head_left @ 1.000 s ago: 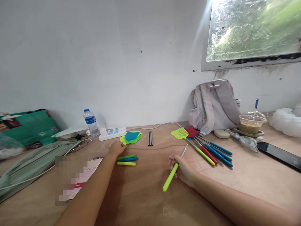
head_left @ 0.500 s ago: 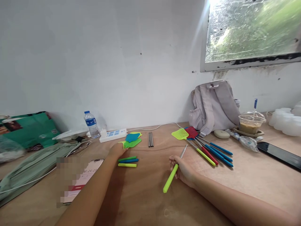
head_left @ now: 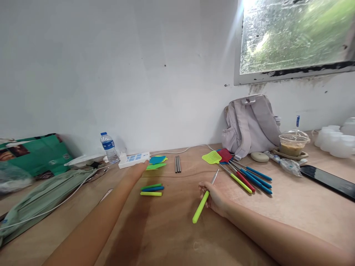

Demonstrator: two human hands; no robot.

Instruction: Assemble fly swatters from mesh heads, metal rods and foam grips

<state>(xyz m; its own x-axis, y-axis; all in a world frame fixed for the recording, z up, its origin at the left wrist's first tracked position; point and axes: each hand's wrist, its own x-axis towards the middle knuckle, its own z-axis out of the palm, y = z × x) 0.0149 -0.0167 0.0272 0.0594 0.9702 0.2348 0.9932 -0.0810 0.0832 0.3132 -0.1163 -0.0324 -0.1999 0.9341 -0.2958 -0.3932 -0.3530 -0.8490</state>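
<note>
My right hand (head_left: 213, 197) is closed around a fly swatter handle (head_left: 201, 208) with a lime grip and a short metal shaft pointing up and away; no swatter head is on its tip. My left hand (head_left: 141, 169) reaches to the left edge of a small pile of loose swatter heads, a blue head (head_left: 158, 159) above a green head (head_left: 155, 166). Its fingers are hidden, so any grip there cannot be made out. Nearer me lie a green grip (head_left: 151, 186), a blue grip (head_left: 153, 189) and a lime grip (head_left: 151, 194). Several metal tubes (head_left: 178, 164) lie right of the heads.
Several whole fly swatters (head_left: 244, 173) fan out on the right before a grey backpack (head_left: 251, 125). A power strip (head_left: 134, 159) and water bottle (head_left: 109, 147) stand back left. A drink cup (head_left: 292, 146) and dark phone (head_left: 330, 181) are far right. My left forearm covers most of another phone (head_left: 107, 194).
My left hand has moved slightly up and away from me, at the swatter heads, which now look flatter and shifted. My right hand stays nearly still with the handle. The view has shifted slightly.
</note>
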